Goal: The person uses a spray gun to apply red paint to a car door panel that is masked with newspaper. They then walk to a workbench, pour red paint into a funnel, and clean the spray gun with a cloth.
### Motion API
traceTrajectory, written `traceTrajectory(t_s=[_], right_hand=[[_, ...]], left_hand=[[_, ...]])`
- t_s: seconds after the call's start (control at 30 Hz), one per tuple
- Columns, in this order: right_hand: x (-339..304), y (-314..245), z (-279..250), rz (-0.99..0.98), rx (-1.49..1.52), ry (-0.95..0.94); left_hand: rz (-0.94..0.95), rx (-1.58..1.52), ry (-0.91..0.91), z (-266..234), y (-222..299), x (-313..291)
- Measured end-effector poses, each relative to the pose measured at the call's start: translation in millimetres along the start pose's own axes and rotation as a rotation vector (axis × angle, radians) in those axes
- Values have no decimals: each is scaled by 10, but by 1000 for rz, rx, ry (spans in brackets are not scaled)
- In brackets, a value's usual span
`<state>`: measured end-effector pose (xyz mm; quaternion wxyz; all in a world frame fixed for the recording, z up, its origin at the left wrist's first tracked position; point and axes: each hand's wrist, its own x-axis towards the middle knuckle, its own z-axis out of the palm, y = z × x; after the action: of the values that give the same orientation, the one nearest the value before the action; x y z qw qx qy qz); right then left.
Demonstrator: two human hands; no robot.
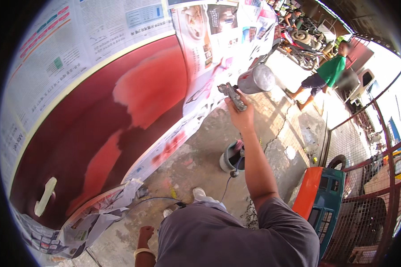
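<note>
Red panel; R hand grips spray gun, aimed panelward, axis diag.; L hand can't tell.

The spray gun in your right hand looks like bare metal, its cup dull silver with a smudged surface. On your left, the painted panel looks smooth, its paler patches soft-edged and matt. Thin printed newspaper borders it, crumpled at the near end. The concrete floor is rough; your shirt is matt cloth. Metal wire mesh stands right.
</note>
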<state>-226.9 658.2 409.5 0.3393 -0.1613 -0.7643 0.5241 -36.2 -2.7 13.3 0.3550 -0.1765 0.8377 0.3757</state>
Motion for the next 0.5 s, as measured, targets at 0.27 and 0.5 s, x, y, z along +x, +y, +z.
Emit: traceTrajectory(t_s=[0.27,0.5], right_hand=[[-420,-297,110,-54,120,-130],[-881,-609,216,299,331,-477]], left_hand=[[28,-71,-76,589,-65,51],[116,-18,-17,584,-7,49]])
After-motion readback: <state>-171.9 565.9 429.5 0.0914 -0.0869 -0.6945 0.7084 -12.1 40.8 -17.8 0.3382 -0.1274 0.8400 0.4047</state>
